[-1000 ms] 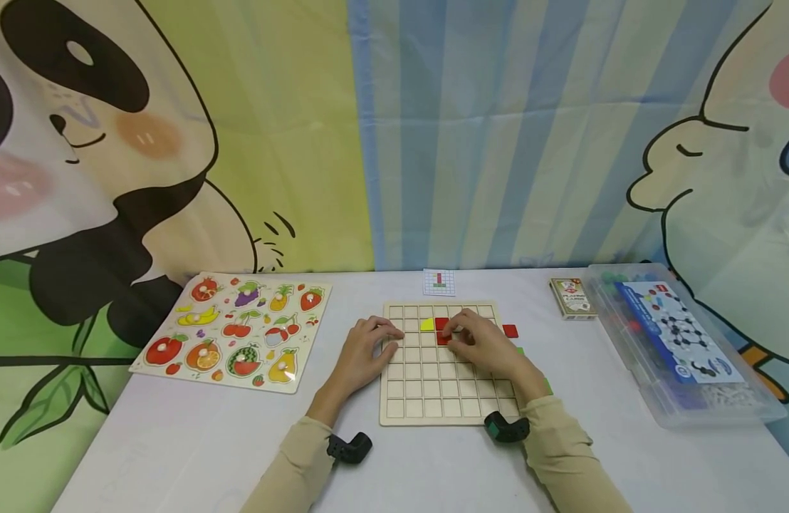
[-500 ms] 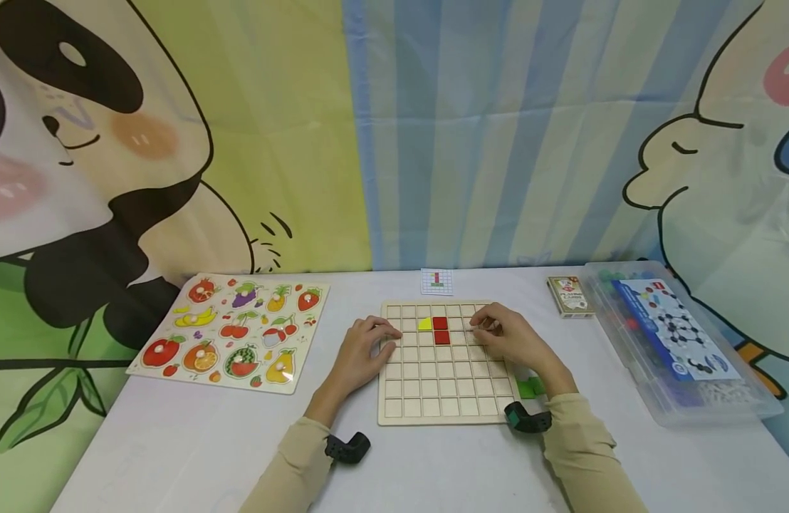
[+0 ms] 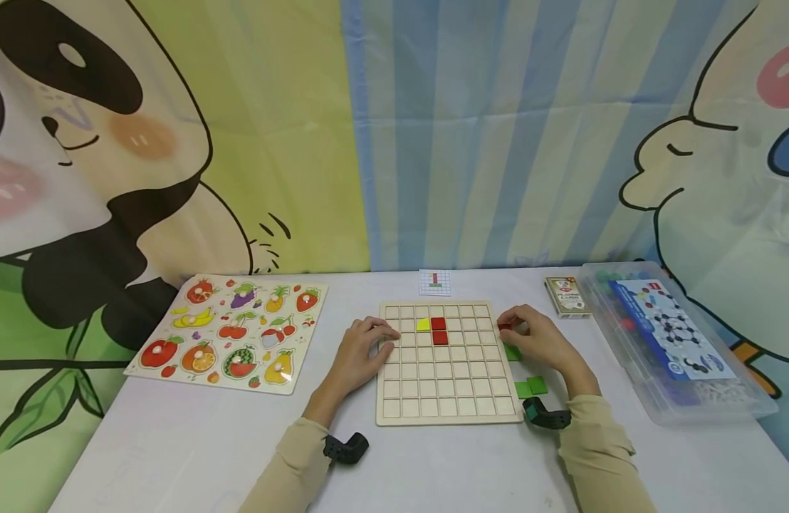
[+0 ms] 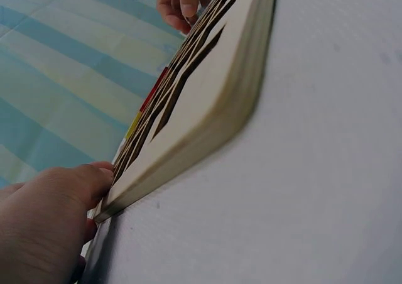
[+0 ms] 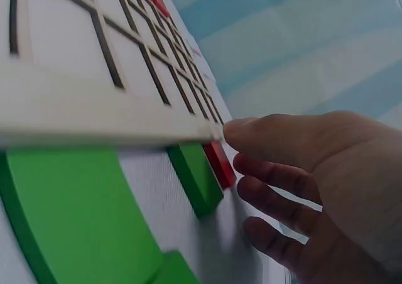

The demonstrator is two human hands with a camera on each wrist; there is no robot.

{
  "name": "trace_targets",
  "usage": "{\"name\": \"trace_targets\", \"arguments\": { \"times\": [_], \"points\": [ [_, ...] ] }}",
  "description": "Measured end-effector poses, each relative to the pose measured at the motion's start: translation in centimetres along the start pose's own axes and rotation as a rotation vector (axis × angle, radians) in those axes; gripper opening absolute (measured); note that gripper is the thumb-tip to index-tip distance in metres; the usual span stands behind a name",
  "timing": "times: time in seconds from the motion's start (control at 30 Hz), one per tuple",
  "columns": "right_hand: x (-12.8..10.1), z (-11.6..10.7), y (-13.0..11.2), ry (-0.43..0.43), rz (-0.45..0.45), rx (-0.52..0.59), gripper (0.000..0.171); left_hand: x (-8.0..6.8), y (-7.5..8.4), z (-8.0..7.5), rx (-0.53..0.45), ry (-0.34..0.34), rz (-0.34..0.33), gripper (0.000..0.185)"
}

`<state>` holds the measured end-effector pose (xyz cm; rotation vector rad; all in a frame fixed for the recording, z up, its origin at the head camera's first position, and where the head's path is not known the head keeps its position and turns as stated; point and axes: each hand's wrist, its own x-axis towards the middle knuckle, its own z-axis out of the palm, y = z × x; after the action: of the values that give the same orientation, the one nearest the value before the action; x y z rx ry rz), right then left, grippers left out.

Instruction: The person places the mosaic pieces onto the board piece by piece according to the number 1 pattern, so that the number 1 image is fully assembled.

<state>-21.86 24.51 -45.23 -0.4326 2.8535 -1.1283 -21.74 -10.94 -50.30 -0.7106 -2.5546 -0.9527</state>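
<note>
A pale wooden grid board (image 3: 429, 390) lies on the table. In its upper part sit a yellow tile (image 3: 423, 325) and two red tiles (image 3: 439, 330). My left hand (image 3: 361, 358) rests at the board's left edge; its thumb and fingertips touch the rim in the left wrist view. Past the right edge, my right hand (image 3: 535, 340) has its fingertips right at a loose red tile (image 5: 220, 164), which lies flat beside a green tile (image 5: 196, 177). The thumb is close over that tile's end, and the other fingers are spread loosely beyond it.
Green tiles (image 3: 537, 385) lie by the board's lower right side. A small pattern card (image 3: 435, 283) is behind the board. A fruit puzzle (image 3: 228, 335) lies to the left. At right are a card box (image 3: 567, 297) and a clear plastic case (image 3: 676, 342).
My right hand has left the red tiles on the board and moved right, past the edge, to the loose red tile. My left hand stays at the left rim.
</note>
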Motion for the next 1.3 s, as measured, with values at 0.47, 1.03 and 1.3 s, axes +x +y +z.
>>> {"name": "trace_targets", "arguments": {
  "times": [0.47,1.03,1.3],
  "points": [
    [-0.4,-0.2,1.2,-0.009,-0.05,-0.068,0.033,-0.1,0.0,0.0,-0.013,-0.015,-0.004,0.015],
    [-0.1,0.4,1.2,0.085,0.007,-0.083,0.029,-0.2,0.1,0.0,-0.006,0.006,0.003,0.014],
    [0.0,0.8,0.9,0.112,0.001,-0.014,0.031,-0.1,0.2,-0.2,0.006,-0.005,0.0,0.014]
  ]
}}
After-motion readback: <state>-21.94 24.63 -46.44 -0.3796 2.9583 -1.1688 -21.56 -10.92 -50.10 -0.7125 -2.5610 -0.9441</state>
